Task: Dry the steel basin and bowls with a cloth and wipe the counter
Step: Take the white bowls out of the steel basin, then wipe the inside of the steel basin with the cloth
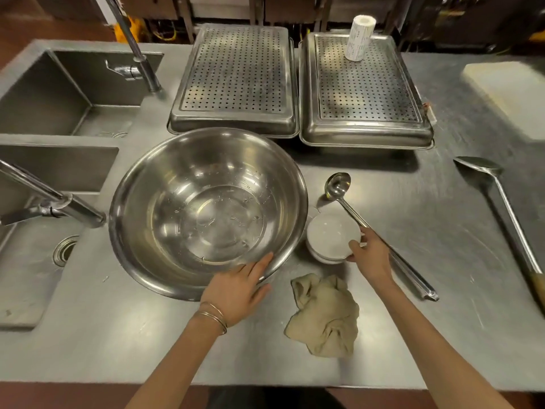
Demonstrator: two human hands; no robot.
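Landmark: large steel basin (208, 211), upright on the steel counter (413, 231), centre-left of view.

Left of basin: two sink wells (44, 104) set into the counter, one behind the other, each with a faucet (138, 54). Drain visible in the near well.

Basin: interior shiny, faint streaks or droplets on the inner wall; whether wet, cannot tell.

Left hand (236, 287): at the basin's near rim, fingers (259, 265) lying over the rim edge, thumb below on the outer wall. Fingers grasping the rim. Thin bangles on the wrist.

Behind basin: two perforated steel trays (236, 72), side by side, upside down. A white paper roll (358, 38) stands upright on the right-hand tray.

Just right of basin, near side: crumpled beige cloth (324, 317) lying on the counter, touched by neither hand.

Right of basin, touching or almost touching its wall: small stack of white bowls (328, 236). Right hand (373, 255) holds the stack's right edge, fingers curled around the top bowl's rim.

A steel ladle (339, 184) lies right of the basin, its handle running under the right hand.

Far right of basin: a long steel spatula (483, 169) and, behind it, a white cutting board (507, 90).
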